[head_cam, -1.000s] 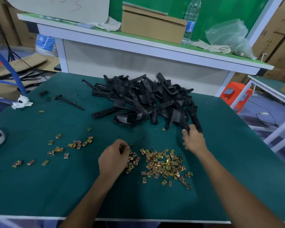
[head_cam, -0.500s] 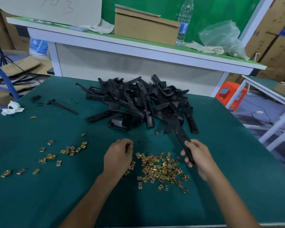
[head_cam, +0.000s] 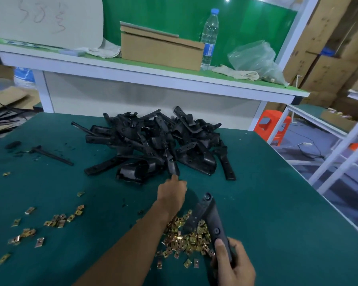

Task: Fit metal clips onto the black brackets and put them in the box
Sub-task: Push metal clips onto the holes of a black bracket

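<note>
A heap of black brackets (head_cam: 157, 145) lies at the middle of the green table (head_cam: 277, 213). My right hand (head_cam: 233, 264) grips the near end of one long black bracket (head_cam: 208, 217), which points away from me above a pile of brass-coloured metal clips (head_cam: 184, 238). My left hand (head_cam: 172, 193) reaches forward to the near edge of the heap, one fingertip touching a bracket there. Its other fingers are curled under and hidden, so I cannot tell whether it holds anything. A closed cardboard box (head_cam: 161, 52) stands on the raised shelf behind.
More clips (head_cam: 56, 219) are scattered on the table's left side. A black rod (head_cam: 50, 154) lies at far left. On the shelf stand a water bottle (head_cam: 210, 36) and a plastic bag (head_cam: 254, 58). An orange stool (head_cam: 271, 129) stands beyond the table's right edge.
My right hand has pulled the long bracket out of the heap toward me, over the clips. My left hand has left the clip pile and moved forward to the heap.
</note>
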Available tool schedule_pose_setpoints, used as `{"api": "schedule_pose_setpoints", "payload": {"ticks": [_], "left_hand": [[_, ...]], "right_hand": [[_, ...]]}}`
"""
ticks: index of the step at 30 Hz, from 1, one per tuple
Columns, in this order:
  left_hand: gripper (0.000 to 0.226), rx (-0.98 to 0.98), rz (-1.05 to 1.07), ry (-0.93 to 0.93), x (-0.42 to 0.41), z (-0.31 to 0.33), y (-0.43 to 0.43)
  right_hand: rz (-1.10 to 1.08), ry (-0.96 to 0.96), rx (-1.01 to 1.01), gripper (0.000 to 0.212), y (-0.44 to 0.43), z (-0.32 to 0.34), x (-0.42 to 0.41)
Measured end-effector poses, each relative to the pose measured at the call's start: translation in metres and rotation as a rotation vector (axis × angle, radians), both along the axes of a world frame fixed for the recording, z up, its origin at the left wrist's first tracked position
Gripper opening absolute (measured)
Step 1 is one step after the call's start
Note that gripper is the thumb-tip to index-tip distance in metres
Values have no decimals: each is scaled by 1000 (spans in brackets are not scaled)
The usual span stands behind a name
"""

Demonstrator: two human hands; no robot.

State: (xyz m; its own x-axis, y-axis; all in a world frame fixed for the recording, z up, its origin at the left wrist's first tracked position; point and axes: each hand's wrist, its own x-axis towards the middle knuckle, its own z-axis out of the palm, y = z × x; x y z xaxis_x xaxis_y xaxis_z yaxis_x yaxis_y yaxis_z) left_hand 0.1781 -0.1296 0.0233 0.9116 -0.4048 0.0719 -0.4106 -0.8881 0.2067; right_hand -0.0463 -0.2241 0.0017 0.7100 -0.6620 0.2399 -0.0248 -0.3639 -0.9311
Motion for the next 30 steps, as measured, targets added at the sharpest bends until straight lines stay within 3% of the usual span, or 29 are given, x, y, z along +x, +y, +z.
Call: {"api": "schedule_pose_setpoints", "payload": {"ticks": [2, 4, 8, 13, 15, 19, 23, 27, 30], "left_hand": [[18, -42, 30, -27, 1, -4, 1], [19, -73, 40, -48, -4, -8, 11], [21, -314, 88, -69, -27, -5, 43], [24, -826, 240, 167, -83, 13, 97], [16, -847, 277, 187, -107, 12, 118], [2, -867, 295, 139, -147, 10, 143], [16, -993, 265, 228, -168, 11, 150], [29, -1284, 262, 347, -179, 16, 151], [27, -1348, 288, 375, -181, 18, 149]], "right_hand": [[23, -15, 29, 32, 1, 1, 0], [14, -30, 23, 38, -1, -1, 0], [32, 24, -1, 8, -4, -4, 0], [150, 35, 15, 18, 6, -1, -6], [211, 29, 52, 29, 16, 1, -6], [291, 45, 23, 7, 44, 0, -7], [283, 37, -24, 19, 50, 5, -12], [302, 79, -15, 5, 44, 4, -11], [324, 89, -14, 3, 45, 4, -12]]}}
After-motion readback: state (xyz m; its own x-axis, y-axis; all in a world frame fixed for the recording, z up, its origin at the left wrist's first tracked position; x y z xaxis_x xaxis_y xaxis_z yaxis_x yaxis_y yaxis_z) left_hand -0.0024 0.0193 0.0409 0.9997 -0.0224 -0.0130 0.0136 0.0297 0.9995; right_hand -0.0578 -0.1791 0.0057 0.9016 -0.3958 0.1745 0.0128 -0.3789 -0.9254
